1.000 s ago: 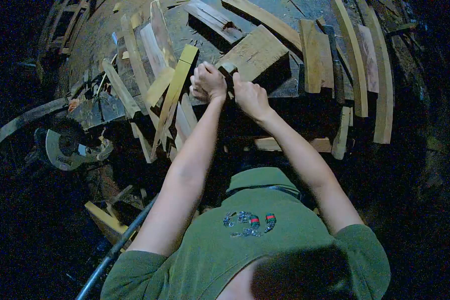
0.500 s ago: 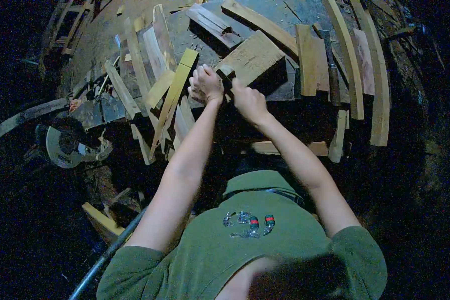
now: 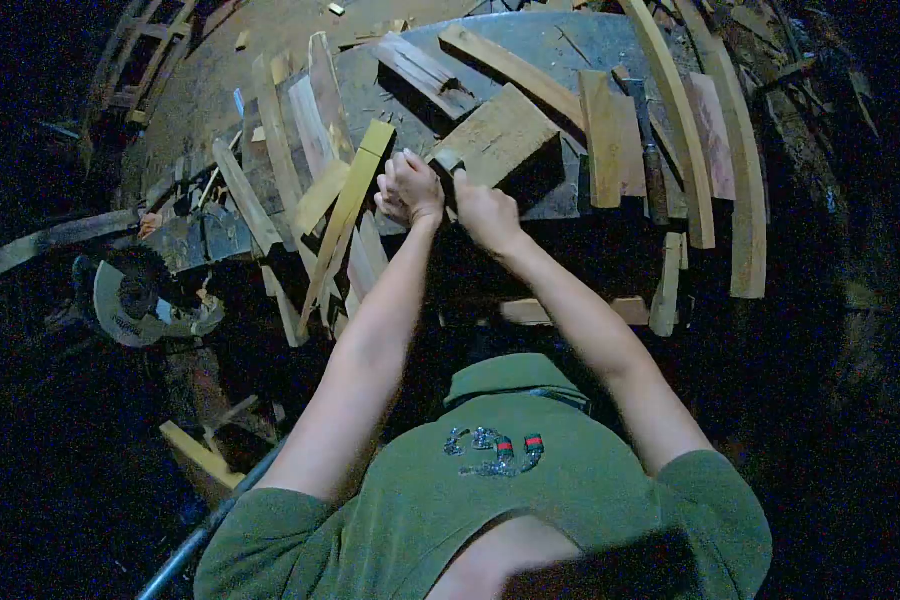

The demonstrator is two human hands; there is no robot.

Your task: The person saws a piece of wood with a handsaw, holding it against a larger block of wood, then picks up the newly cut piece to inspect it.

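My left hand (image 3: 410,188) is closed beside the near left corner of a thick wooden block (image 3: 500,132); what it holds is too dark to make out. Close on its right, my right hand (image 3: 485,212) is wrapped round the handle of a hammer-like tool, whose pale head (image 3: 449,160) shows at the block's left edge. A yellowish strip of wood (image 3: 355,200) slants just left of my left hand. Behind the block lies a split, weathered piece (image 3: 425,72).
Long curved boards (image 3: 670,110) and a tool with a dark blade (image 3: 652,150) lie on the right of the worktable (image 3: 610,40). More strips (image 3: 275,130) lie on the left. A round-guarded power tool (image 3: 125,305) is at the lower left, near a metal pipe (image 3: 205,525).
The table and its wood appear slightly lower in view. Both hands stay close together, and my right hand sits a little lower and further left.
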